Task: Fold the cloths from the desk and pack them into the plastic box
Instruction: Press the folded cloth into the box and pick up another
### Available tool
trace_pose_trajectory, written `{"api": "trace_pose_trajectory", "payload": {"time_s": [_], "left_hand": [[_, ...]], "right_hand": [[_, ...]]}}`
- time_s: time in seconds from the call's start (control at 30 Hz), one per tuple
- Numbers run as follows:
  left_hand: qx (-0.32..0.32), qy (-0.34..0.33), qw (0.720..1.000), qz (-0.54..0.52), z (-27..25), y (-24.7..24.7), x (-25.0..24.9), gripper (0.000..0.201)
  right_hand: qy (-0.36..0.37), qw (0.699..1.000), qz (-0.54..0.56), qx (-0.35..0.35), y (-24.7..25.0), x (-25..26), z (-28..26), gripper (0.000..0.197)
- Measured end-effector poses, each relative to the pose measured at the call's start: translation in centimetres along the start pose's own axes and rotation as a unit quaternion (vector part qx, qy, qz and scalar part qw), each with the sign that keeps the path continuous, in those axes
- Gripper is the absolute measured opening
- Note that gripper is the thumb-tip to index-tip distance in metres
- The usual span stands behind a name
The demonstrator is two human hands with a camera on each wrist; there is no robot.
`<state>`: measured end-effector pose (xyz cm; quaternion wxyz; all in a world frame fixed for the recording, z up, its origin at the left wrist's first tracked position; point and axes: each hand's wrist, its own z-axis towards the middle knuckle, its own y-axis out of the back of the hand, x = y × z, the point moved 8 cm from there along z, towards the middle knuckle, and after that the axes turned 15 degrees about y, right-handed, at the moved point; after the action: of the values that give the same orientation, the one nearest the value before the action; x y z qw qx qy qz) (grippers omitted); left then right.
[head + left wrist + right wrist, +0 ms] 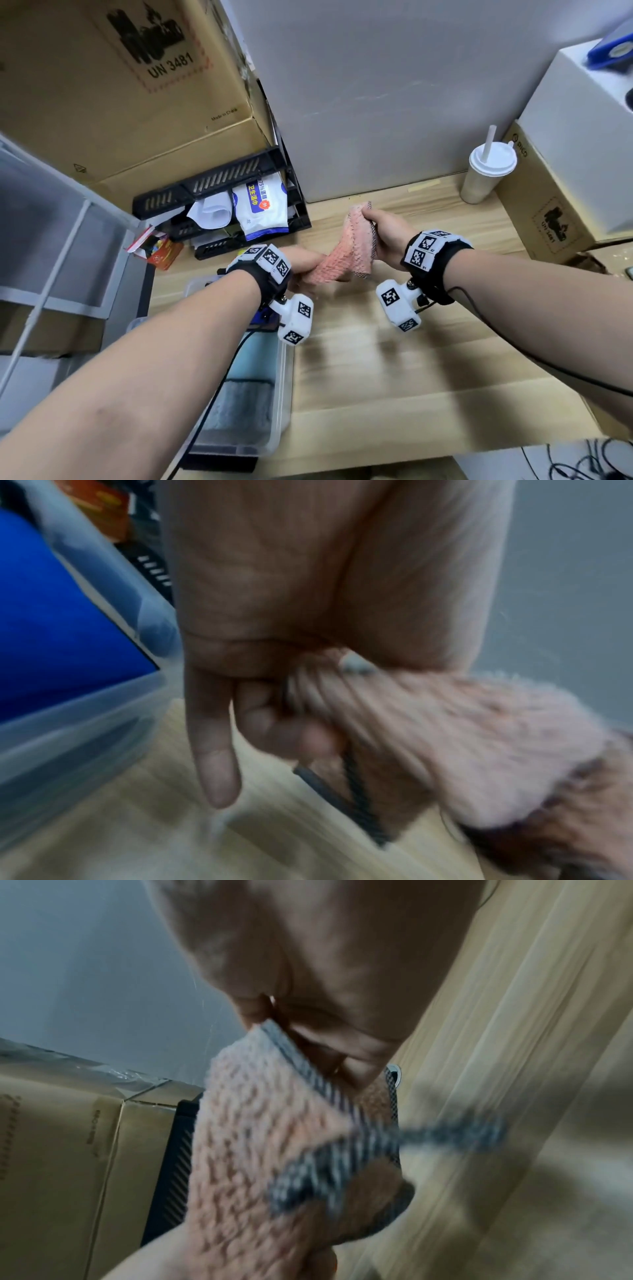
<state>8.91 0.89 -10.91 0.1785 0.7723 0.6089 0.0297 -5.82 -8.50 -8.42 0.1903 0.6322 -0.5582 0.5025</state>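
Note:
A pink textured cloth with a dark checked edge hangs in the air above the wooden desk, stretched between both hands. My left hand grips its lower left end; in the left wrist view the cloth bunches out of the left hand, whose little finger points down. My right hand pinches the upper right corner, and the right wrist view shows the cloth hanging from the right hand. The clear plastic box sits under my left forearm with a grey folded cloth inside.
A black wire rack with wipe packets stands at the back left under large cardboard boxes. A white lidded cup with a straw and another cardboard box stand at the back right. A small red carton lies by the rack.

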Motion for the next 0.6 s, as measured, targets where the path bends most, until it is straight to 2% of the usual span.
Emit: {"api": "trace_pose_trajectory", "payload": {"time_s": [0.07,0.2,0.3,0.4,0.5,0.6], "left_hand": [[0.076,0.013,0.997,-0.020,-1.6,-1.8,0.2,0.056],[0.204,-0.028,0.975,-0.081,-2.7,-3.1,-1.0,0.075],[0.255,-0.046,0.960,-0.109,-3.5,-3.3,-1.5,0.077],[0.237,-0.108,0.942,-0.210,-3.8,-1.8,-2.7,0.049],[0.230,-0.134,0.922,-0.282,-3.9,-0.6,-3.5,0.023],[0.158,-0.131,0.948,-0.245,-4.2,-0.1,-3.5,0.020]], "right_hand": [[0.002,1.000,0.021,0.009,-0.3,0.3,-0.1,0.031],[-0.015,0.999,0.030,0.028,-1.4,0.6,-0.5,0.030],[-0.033,0.996,0.063,0.046,-2.0,0.8,-0.8,0.031],[-0.043,0.991,0.080,0.097,-2.6,1.3,-1.3,0.034],[-0.047,0.988,0.082,0.125,-2.6,1.4,-1.5,0.037],[-0.041,0.992,0.067,0.097,-2.0,1.2,-1.1,0.033]]}}
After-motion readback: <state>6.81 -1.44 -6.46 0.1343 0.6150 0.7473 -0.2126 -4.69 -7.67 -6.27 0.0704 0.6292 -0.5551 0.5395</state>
